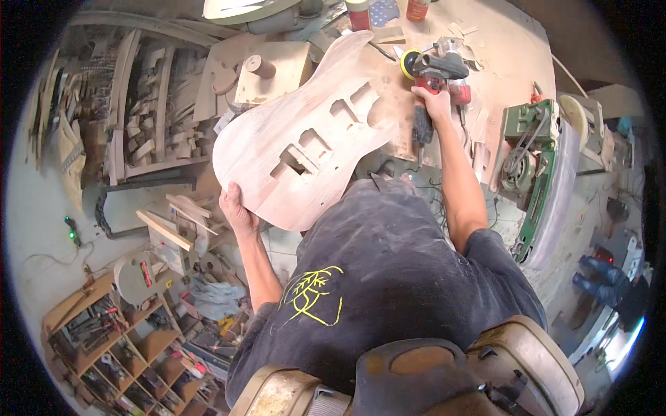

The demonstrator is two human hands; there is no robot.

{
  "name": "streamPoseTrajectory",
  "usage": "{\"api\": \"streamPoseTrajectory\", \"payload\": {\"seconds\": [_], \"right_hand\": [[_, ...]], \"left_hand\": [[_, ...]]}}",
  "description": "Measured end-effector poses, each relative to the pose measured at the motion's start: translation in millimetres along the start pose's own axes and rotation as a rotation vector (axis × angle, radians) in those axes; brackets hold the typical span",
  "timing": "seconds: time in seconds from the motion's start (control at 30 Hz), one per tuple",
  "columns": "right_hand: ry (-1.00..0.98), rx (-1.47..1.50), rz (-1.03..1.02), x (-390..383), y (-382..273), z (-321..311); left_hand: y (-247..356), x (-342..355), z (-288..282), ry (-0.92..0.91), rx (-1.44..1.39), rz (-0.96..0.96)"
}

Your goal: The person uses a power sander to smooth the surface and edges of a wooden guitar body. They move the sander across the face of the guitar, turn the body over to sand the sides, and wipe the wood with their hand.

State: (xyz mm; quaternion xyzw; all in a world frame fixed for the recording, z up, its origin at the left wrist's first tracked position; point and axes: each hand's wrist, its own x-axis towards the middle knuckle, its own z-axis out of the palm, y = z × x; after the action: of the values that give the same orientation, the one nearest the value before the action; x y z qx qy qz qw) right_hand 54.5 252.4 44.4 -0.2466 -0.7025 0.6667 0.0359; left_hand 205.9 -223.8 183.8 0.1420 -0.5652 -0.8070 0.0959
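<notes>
A pale wooden electric guitar body with several routed cavities lies tilted in front of me, its far end over the bench. My left hand grips its near left edge, thumb on the upper face and the other fingers hidden underneath. At the right, on the bench, my right hand is closed round a red and black power sander with a round, yellow-rimmed pad. Just beyond that hand sits another grey and red power tool, partly hidden.
Wood scraps and dust lie on the workbench. A green belt sanding machine stands at its right. Left of the guitar body is a wooden block with a round peg. Shelves of offcuts and a tool rack fill the left side.
</notes>
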Motion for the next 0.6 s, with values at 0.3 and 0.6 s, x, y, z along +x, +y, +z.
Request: {"api": "streamPoseTrajectory", "payload": {"seconds": [0.3,0.6], "right_hand": [[-0.022,-0.185,-0.008,39.6,6.7,18.2],[0.093,-0.364,-0.066,67.3,63.2,19.3]], "left_hand": [[-19.5,-21.7,-28.1,0.019,-0.081,-0.016],[-24.6,-20.2,-26.0,0.064,-0.099,-0.06]]}}
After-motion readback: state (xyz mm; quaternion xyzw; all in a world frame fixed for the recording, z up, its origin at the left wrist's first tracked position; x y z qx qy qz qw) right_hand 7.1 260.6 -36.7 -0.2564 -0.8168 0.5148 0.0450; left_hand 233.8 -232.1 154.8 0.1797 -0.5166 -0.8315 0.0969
